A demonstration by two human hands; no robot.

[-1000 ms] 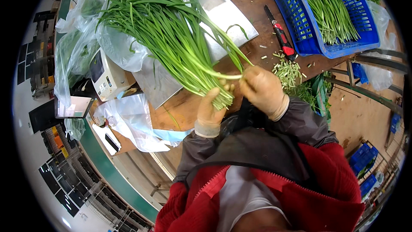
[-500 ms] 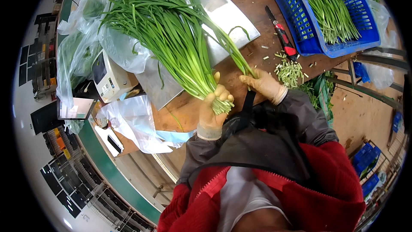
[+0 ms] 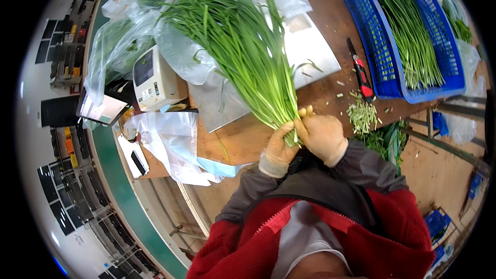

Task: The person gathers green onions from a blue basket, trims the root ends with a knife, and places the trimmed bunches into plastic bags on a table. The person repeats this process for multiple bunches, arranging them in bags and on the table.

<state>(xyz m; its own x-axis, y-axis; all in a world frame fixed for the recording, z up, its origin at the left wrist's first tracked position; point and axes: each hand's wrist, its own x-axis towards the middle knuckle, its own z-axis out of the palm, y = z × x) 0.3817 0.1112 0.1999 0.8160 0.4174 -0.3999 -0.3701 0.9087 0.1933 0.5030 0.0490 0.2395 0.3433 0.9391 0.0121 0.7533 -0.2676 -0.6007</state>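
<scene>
Left hand (image 3: pixel 279 147) and right hand (image 3: pixel 321 135), grips clamped together around the chive bunch (image 3: pixel 243 46).

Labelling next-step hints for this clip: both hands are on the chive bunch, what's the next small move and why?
Probably lay the bunch down with its leaves on the steel sheet. Both gloved hands, left hand and right hand, clamp the cut stem ends together, and the leaves fan out unsupported above the table. Cut scraps lie to the right by the red knife, which suggests the trimming is done.
</scene>
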